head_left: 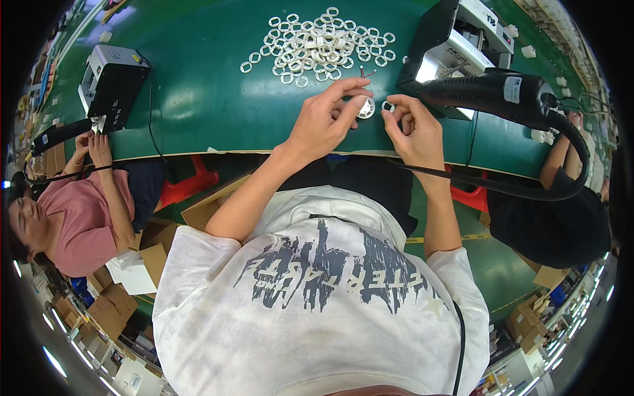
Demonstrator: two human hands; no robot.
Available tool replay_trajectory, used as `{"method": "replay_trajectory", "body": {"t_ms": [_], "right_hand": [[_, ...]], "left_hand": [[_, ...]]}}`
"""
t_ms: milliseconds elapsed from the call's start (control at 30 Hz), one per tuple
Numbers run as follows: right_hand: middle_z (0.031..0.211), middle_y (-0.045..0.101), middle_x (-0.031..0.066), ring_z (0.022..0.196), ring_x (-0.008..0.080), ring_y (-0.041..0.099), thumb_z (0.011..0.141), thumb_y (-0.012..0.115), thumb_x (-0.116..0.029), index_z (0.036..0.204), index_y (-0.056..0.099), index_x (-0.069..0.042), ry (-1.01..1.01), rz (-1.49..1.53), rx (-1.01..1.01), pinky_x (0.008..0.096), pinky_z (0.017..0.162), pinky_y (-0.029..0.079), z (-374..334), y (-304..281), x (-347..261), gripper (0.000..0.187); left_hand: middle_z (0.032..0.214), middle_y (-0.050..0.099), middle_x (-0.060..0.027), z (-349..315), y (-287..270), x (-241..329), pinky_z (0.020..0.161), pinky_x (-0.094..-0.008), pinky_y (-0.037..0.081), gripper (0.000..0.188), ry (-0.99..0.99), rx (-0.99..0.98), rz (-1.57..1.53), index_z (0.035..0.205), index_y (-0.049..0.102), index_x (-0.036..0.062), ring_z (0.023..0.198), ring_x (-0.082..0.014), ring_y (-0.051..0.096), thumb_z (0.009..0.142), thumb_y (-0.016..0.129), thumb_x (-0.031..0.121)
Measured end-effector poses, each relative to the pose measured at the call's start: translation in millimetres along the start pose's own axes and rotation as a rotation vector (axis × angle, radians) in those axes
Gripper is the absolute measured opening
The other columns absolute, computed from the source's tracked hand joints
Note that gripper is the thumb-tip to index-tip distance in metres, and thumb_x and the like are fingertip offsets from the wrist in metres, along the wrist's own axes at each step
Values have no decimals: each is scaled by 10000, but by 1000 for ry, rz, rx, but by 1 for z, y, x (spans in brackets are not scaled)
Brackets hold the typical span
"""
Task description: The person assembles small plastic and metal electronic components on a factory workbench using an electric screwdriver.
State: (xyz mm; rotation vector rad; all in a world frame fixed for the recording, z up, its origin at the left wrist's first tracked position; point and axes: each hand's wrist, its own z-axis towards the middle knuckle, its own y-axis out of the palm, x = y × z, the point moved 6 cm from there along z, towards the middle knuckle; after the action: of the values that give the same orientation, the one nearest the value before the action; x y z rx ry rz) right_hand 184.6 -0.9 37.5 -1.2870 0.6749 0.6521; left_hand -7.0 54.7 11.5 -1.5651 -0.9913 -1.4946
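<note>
My left hand (330, 113) pinches a round white plastic part (366, 109) with openings in its face, above the front of the green table. Thin red and dark wires (367, 74) stick out just beyond its fingers. To the right, my right hand (417, 129) holds a small white piece with a dark middle (388, 106) between thumb and fingertips. A small gap separates the two parts. Beyond my hands lies a loose heap of white rings (317, 49), some stacked on others.
Close on the right stands a black and silver machine (456, 49), with a thick black handle-like tool (489, 96) and its hose beside my right hand. A similar machine (113, 82) stands left, where a person in pink works. Another person sits right. The green table (205, 79) ends near my waist.
</note>
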Motion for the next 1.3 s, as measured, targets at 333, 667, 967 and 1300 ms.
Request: {"method": "replay_trajectory", "body": {"t_ms": [333, 667, 967, 1300], "right_hand": [[862, 670, 53, 697, 195, 617, 907, 813, -83, 1213, 744, -82, -212, 62, -145, 352, 633, 509, 27, 5, -44, 314], [936, 708, 103, 833, 313, 733, 954, 780, -136, 1173, 702, -63, -281, -150, -265, 451, 691, 562, 33, 7, -60, 243], [1025, 738, 114, 862, 334, 738, 993, 733, -108, 1293, 662, -51, 9, -99, -288, 447, 757, 570, 17, 0, -43, 313], [1015, 712, 103, 794, 283, 706, 976, 678, -15, 1412, 653, -94, 54, 41, -297, 425, 754, 560, 6, 1, -39, 444]], "left_hand": [[1261, 808, -117, -2, 1, 7, 713, -265, 607, 648, 174, -40, 227, 1512, 567, 41, 722, -90, 727, 913, 813, 42], [1288, 803, -162, -3, 1, 9, 772, -278, 639, 705, 93, -58, 160, 1566, 503, 54, 821, -132, 793, 922, 787, 32], [1224, 766, -135, -3, 3, 10, 770, -304, 650, 424, 126, -81, 185, 1264, 560, -21, 848, -138, 789, 928, 813, 36], [1171, 785, -114, -2, 1, 3, 737, -257, 618, 255, 42, -50, 146, 1185, 662, -18, 806, -108, 770, 981, 790, 63]]}}
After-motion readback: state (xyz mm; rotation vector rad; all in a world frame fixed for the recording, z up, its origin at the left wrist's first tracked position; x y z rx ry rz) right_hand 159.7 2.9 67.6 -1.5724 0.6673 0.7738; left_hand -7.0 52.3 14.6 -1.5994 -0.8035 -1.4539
